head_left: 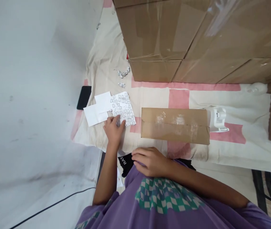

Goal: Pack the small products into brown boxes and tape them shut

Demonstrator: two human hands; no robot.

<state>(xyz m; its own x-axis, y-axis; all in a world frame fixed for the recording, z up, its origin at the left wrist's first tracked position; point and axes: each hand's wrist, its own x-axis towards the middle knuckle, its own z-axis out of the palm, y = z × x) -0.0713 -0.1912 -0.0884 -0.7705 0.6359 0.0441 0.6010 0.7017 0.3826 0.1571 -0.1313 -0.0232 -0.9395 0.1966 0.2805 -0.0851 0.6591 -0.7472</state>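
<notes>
My left hand (113,129) rests palm down at the lower edge of a white sheet covered with many small outlined rectangles (127,109). Its thumb and fingers are apart, the tips touching the sheet; nothing shows between them. Left of that sheet lie two blank white papers, an upper one (102,100) and a lower one (94,115), overlapping each other. My right hand (148,160) lies on my lap over the purple clothing (135,187), fingers loosely stretched and holding nothing.
A taped cardboard box (175,125) lies to the right, beside a white plastic device (218,119). Large stacked cartons (173,38) stand behind. A black phone (84,97) sits near the wall at left. Crumpled scraps (124,72) lie beyond the papers on the cloth (154,98).
</notes>
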